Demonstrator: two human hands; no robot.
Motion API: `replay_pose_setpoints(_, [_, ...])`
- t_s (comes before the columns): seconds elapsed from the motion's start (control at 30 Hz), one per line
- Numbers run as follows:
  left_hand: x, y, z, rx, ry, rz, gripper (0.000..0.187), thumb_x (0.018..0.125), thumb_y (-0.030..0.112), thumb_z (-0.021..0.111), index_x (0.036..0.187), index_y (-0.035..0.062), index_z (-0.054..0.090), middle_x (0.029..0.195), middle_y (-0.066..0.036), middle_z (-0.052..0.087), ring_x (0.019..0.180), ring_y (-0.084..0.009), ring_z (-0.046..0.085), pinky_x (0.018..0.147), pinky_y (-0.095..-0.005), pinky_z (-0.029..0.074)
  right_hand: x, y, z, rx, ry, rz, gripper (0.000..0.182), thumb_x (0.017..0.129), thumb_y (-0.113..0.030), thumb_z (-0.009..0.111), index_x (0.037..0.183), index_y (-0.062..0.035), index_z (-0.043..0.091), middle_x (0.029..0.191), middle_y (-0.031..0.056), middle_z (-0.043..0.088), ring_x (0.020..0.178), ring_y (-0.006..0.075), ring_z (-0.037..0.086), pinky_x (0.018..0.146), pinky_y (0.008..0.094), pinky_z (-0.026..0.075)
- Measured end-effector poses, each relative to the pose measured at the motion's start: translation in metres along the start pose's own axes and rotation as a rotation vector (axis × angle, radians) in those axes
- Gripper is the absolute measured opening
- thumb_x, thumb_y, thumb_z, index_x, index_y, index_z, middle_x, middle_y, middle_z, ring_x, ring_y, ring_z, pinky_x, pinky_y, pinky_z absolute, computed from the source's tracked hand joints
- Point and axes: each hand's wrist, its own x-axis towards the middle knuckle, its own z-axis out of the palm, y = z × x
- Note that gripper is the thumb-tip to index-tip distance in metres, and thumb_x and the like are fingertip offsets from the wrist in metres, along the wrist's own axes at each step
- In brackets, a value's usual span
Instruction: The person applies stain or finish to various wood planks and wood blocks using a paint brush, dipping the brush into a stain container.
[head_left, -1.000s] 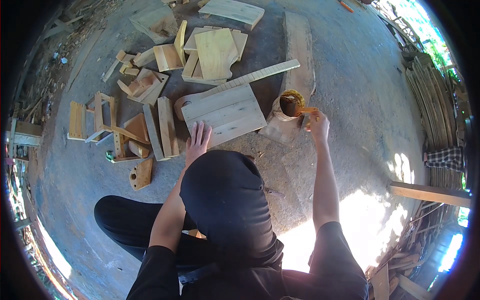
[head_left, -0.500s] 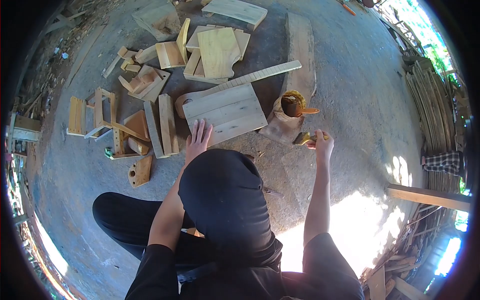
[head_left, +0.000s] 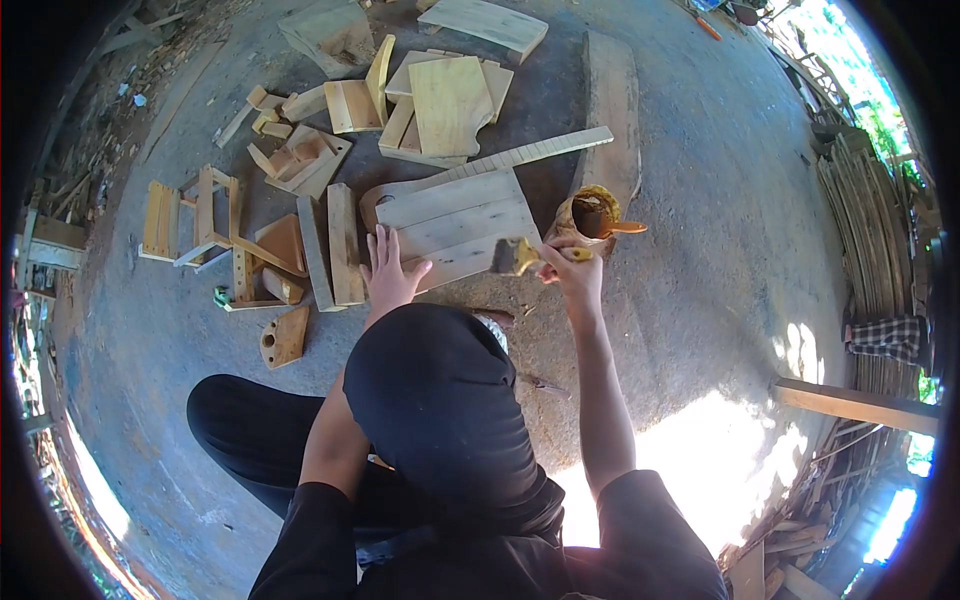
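A pale panel of joined wooden planks lies in front of me, tilted a little in view. My left hand rests at its near left corner with the fingers spread. In my right hand is a paintbrush, gripped by its yellowish handle. The dark bristles overlap the panel's right edge in this view. Just beyond that hand stands a stained pot with dark contents, and an orange handle sticks out over its rim.
A long plank runs away behind the pot. Cut boards are stacked at the back, two thick wood blocks stand left of the panel, and a small wooden frame sits farther left. Bundled slats line the right side.
My right hand has swung left with the paintbrush, from beside the pot to the panel's right edge. My left hand stays at the panel's corner, its thumb now farther out.
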Motion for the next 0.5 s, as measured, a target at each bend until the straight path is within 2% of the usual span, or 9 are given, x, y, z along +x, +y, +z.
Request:
replay_pose_setpoints(0.07, [0.004, -0.005, 0.002, -0.065, -0.014, -0.062, 0.095, 0.093, 0.058, 0.072, 0.168, 0.0181, 0.03, 0.179, -0.007, 0.015, 0.164, -0.0262, 0.016, 0.123, -0.069, 0.026, 0.008, -0.004, 0.02, -0.008, -0.02, -0.064, 0.011, 0.091, -0.003, 0.078, 0.098, 0.0009, 0.071, 0.077, 0.0076, 0.072, 0.059, 0.0135, 0.071, 0.053, 0.0264, 0.058])
replay_pose_setpoints(0.13, [0.006, -0.01, 0.001, -0.042, -0.024, -0.024, 0.095, 0.094, 0.058, 0.071, 0.168, 0.0164, 0.03, 0.179, -0.007, 0.015, 0.159, -0.0277, 0.032, 0.118, -0.0633, 0.038, 0.013, -0.011, 0.036, -0.054, -0.016, -0.076, 0.011, 0.091, -0.003, 0.077, 0.098, 0.0011, 0.071, 0.075, 0.0072, 0.071, 0.059, 0.0136, 0.071, 0.054, 0.0265, 0.057])
replay_pose_setpoints(0.17, [0.007, -0.013, 0.0, -0.041, -0.018, -0.031, 0.095, 0.094, 0.058, 0.071, 0.168, 0.0164, 0.03, 0.179, -0.007, 0.015, 0.159, -0.0277, 0.032, 0.118, -0.0633, 0.038, 0.016, -0.017, 0.043, -0.1, -0.003, -0.093, 0.01, 0.091, -0.003, 0.076, 0.098, 0.0014, 0.071, 0.074, 0.0068, 0.071, 0.059, 0.0137, 0.071, 0.054, 0.0266, 0.057])
replay_pose_setpoints(0.23, [0.006, -0.018, 0.001, -0.109, -0.06, -0.015, 0.093, 0.094, 0.058, 0.07, 0.167, 0.0159, 0.031, 0.179, -0.006, 0.016, 0.146, -0.0311, 0.051, 0.108, -0.0534, 0.051, 0.019, -0.024, 0.053, -0.18, 0.012, -0.155, 0.01, 0.091, -0.003, 0.075, 0.098, 0.0014, 0.071, 0.072, 0.007, 0.07, 0.059, 0.0138, 0.071, 0.054, 0.0272, 0.056])
replay_pose_setpoints(0.27, [0.006, -0.021, 0.003, -0.111, -0.06, -0.019, 0.093, 0.094, 0.058, 0.07, 0.167, 0.0159, 0.031, 0.179, -0.006, 0.016, 0.146, -0.0311, 0.051, 0.108, -0.0534, 0.051, 0.019, -0.027, 0.056, -0.26, 0.035, -0.213, 0.009, 0.091, -0.003, 0.075, 0.098, 0.0015, 0.071, 0.071, 0.0071, 0.07, 0.059, 0.0139, 0.07, 0.054, 0.0278, 0.056])
replay_pose_setpoints(0.33, [0.004, -0.022, 0.004, -0.057, 0.014, 0.039, 0.091, 0.095, 0.058, 0.07, 0.167, 0.0167, 0.033, 0.178, -0.005, 0.018, 0.132, -0.0332, 0.064, 0.097, -0.0463, 0.057, 0.023, -0.026, 0.056, -0.311, 0.045, -0.25, 0.009, 0.091, -0.003, 0.075, 0.098, 0.0017, 0.071, 0.07, 0.0073, 0.069, 0.058, 0.014, 0.07, 0.054, 0.0285, 0.055])
replay_pose_setpoints(0.43, [0.003, -0.016, -0.005, -0.084, -0.016, 0.0, 0.089, 0.093, 0.053, 0.074, 0.163, 0.0119, 0.04, 0.175, -0.008, 0.026, 0.136, -0.0341, 0.06, 0.097, -0.0461, 0.058, 0.024, -0.023, 0.049, -0.362, 0.065, -0.259, 0.01, 0.09, -0.004, 0.075, 0.097, 0.0016, 0.071, 0.069, 0.0077, 0.069, 0.057, 0.0142, 0.069, 0.054, 0.03, 0.054])
replay_pose_setpoints(0.5, [0.003, -0.011, -0.012, -0.07, -0.025, -0.006, 0.088, 0.093, 0.053, 0.074, 0.163, 0.0123, 0.04, 0.175, -0.008, 0.027, 0.135, -0.0344, 0.061, 0.097, -0.0462, 0.058, 0.025, -0.022, 0.044, -0.361, 0.073, -0.234, 0.01, 0.09, -0.004, 0.075, 0.097, 0.0014, 0.071, 0.069, 0.0078, 0.068, 0.057, 0.0142, 0.068, 0.054, 0.0306, 0.054])
